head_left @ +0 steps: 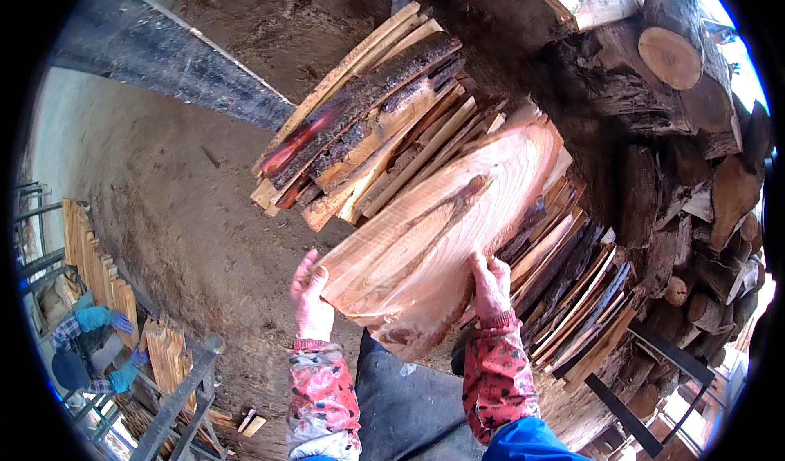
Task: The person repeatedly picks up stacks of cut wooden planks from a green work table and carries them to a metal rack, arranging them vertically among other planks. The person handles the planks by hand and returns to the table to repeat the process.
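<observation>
Far out to the left, well apart from the left hand, another person [94,320] in blue gloves [123,322] bends beside upright boards [168,363]. A metal rail [184,391] stands just this side of them, and up beyond the left hand a broad metal beam [180,60] slants down to the right.

Now the left hand [313,304] itself, bare, a red patterned sleeve [323,391] behind it: thumb and fingers loosely bent at the left end of the wood slab [425,232], though I can't tell how firmly it grips. Ahead of that hand, a row of planks [380,105], some with dark bark.

And here's the slab, long and pale with a dark streak, between both hands, reaching up ahead of them over the planks. I can't tell whether it rests there.

On to the right hand [492,288]: narrow, thumb and fingers pinching the slab's near edge. Just right of it, more split planks [572,273]; farther right and lower, a black metal stand [621,416]; beyond, piled logs [670,56].
</observation>
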### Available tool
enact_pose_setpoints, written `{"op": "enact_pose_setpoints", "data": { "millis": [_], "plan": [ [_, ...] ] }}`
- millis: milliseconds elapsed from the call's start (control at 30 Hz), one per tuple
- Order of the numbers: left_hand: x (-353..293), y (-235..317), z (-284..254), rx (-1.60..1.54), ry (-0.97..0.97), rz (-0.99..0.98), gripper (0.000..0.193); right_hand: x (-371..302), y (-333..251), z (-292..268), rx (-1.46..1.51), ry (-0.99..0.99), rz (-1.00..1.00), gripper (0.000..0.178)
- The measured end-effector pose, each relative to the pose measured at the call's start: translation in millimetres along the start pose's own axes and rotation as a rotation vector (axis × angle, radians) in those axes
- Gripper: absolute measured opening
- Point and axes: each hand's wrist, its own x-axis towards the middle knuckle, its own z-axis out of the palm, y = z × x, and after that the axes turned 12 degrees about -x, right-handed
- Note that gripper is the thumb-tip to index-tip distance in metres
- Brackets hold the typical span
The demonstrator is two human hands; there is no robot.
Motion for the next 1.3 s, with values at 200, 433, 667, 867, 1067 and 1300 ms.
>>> {"op": "enact_pose_setpoints", "data": {
  "millis": [200,433,667,867,1067,1300],
  "plan": [
    [40.6,-26.0,20.0,0.121,-0.078,0.171,0.052,89.3,8.3,27.9,-0.195,0.124,-0.381,0.061],
    [61.9,-57.1,21.8,0.201,0.086,-0.026,0.047,115.6,18.0,47.1,-0.620,0.031,-0.193,0.073],
    [63.5,-60.3,7.8,0.189,0.082,-0.022,0.048,79.5,22.5,58.1,-0.480,0.080,-0.252,0.065],
    [73.3,-54.6,6.0,0.187,0.003,-0.028,0.053,99.6,-8.5,49.6,-0.303,-0.156,-0.125,0.049],
    [73.6,-48.3,8.9,0.106,-0.018,-0.095,0.054,109.0,6.7,59.9,0.004,-0.164,-0.101,0.046],
    [71.3,-39.8,8.4,0.094,-0.011,-0.124,0.053,101.8,-4.8,61.2,0.026,-0.170,-0.066,0.044]
  ]
}}
